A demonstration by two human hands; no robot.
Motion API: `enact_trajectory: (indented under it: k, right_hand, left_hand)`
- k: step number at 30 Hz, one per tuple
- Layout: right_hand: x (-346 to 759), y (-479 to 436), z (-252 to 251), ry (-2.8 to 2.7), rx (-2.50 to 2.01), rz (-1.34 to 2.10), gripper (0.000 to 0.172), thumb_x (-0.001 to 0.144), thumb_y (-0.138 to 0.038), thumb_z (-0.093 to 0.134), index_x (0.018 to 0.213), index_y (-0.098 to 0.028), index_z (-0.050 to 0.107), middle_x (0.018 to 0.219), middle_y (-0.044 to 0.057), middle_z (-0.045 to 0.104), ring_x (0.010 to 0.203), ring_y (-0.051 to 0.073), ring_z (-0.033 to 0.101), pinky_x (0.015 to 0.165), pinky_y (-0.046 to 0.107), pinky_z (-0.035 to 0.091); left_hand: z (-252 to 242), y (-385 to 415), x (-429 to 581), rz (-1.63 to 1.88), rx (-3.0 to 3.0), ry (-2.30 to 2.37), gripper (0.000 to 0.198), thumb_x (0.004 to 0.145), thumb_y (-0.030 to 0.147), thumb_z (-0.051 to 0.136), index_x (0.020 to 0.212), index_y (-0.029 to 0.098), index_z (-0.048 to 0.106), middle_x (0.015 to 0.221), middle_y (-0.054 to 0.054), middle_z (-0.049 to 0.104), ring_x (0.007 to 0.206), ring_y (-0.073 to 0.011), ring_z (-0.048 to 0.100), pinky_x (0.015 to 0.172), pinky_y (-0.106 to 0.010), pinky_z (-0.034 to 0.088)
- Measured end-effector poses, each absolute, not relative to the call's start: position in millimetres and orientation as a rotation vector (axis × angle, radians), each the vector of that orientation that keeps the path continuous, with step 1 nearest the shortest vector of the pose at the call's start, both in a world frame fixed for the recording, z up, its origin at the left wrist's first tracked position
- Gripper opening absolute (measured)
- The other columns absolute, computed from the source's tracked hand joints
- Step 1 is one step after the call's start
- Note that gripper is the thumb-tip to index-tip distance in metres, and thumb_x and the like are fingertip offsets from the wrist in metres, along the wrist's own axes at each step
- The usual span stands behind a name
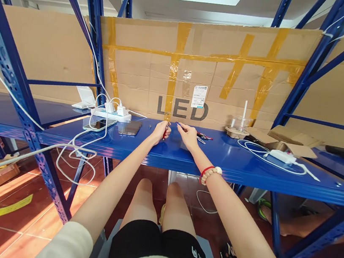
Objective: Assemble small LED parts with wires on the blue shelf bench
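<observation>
My left hand (159,132) is closed in a fist around a slim dark-red object (166,132) held upright, which looks like a pen; most of it is hidden. My right hand (188,137) pinches a small blue pen-like piece (178,124) between thumb and fingertips. The hands are a short gap apart above the blue shelf (180,158). Beside my right hand lies a small pile of pens and slender parts (204,138), red, dark and pale. A tiny loose piece (150,126) lies left of my left hand.
To the left are a dark phone (130,128), another phone (97,124) and a white power strip (111,114) with hanging cables. A cup in a carton holder (238,127), a white adapter (283,156) and opened cardboard (281,141) are rightward. Taped cardboard (147,74) stands behind.
</observation>
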State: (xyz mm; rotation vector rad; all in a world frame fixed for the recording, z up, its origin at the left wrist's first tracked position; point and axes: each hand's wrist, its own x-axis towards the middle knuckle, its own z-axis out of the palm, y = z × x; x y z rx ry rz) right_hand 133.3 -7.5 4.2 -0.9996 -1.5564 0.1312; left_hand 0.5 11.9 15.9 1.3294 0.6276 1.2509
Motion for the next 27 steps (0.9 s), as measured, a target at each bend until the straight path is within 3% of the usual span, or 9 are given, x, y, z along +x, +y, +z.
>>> enact_trajectory:
  k: [8, 15, 22, 27]
  right_hand:
    - [133, -9, 5, -1.587, -1.025, 0.043, 0.032, 0.078, -0.033, 0.048, 0.089, -0.014, 0.07, 0.062, 0.003, 0.061, 0.056, 0.014, 0.05, 0.057, 0.026, 0.04]
    - [134, -12, 5, -1.645, -1.013, -0.05, 0.032, 0.081, -0.034, 0.045, 0.087, -0.014, 0.07, 0.061, 0.002, 0.054, 0.056, 0.012, 0.046, 0.058, 0.024, 0.037]
    - [133, -15, 6, -1.69, -0.969, -0.133, 0.037, 0.086, -0.039, 0.04, 0.091, -0.016, 0.067, 0.063, 0.001, 0.048, 0.056, 0.012, 0.043, 0.057, 0.024, 0.035]
    - [129, -21, 8, -1.806, -0.9, -0.235, 0.039, 0.089, -0.04, 0.035, 0.099, -0.016, 0.064, 0.068, 0.003, 0.049, 0.064, 0.014, 0.046, 0.063, 0.025, 0.037]
  left_hand:
    - [11, 18, 2, 1.275, 1.31, 0.659, 0.005, 0.078, 0.022, 0.039, 0.074, 0.019, 0.04, 0.043, 0.009, 0.028, 0.033, -0.0051, 0.027, 0.034, -0.014, 0.022]
    - [9, 19, 2, 1.121, 1.357, 0.628, 0.025, 0.083, 0.035, 0.039, 0.066, 0.017, 0.04, 0.046, 0.007, 0.029, 0.035, -0.0043, 0.028, 0.035, -0.014, 0.024]
    - [13, 17, 0, 1.071, 1.424, 0.682, 0.036, 0.087, 0.036, 0.03, 0.057, 0.016, 0.034, 0.044, 0.006, 0.024, 0.032, -0.004, 0.022, 0.031, -0.014, 0.015]
    - [17, 14, -1, 0.994, 1.356, 0.763, 0.047, 0.085, 0.05, 0.025, 0.05, 0.018, 0.028, 0.041, 0.007, 0.018, 0.029, -0.0028, 0.014, 0.031, -0.015, 0.006]
